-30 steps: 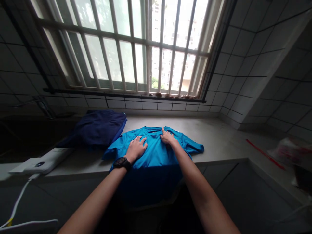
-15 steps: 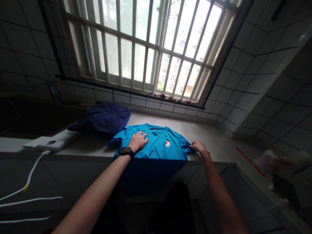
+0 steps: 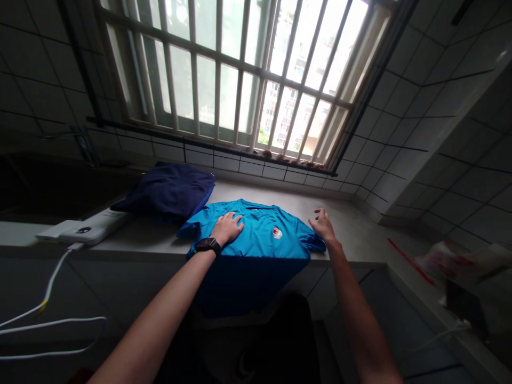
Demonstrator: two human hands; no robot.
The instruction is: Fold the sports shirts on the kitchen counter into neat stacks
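A bright blue T-shirt [image 3: 260, 234] lies spread on the countertop, its collar toward the window and its lower part hanging over the front edge. It bears a small red and white badge on the chest. My left hand [image 3: 227, 228], with a dark watch on the wrist, rests flat on the shirt's left chest, fingers spread. Just above the shirt's right sleeve is my right hand [image 3: 322, 225], its fingers apart and holding nothing. The right sleeve lies extended on the counter by that wrist.
Folded dark navy clothing [image 3: 176, 192] sits left of the shirt. A white power strip [image 3: 92, 229] with a plugged cable is beside it, near the dark sink [image 3: 40, 186]. At right lie a red strip [image 3: 410, 260] and a plastic bag [image 3: 444, 260]. A barred window stands behind.
My right hand has let go of the right sleeve and lifted slightly away from it, fingers opening. The sleeve now lies stretched outward. My left hand stays on the shirt.
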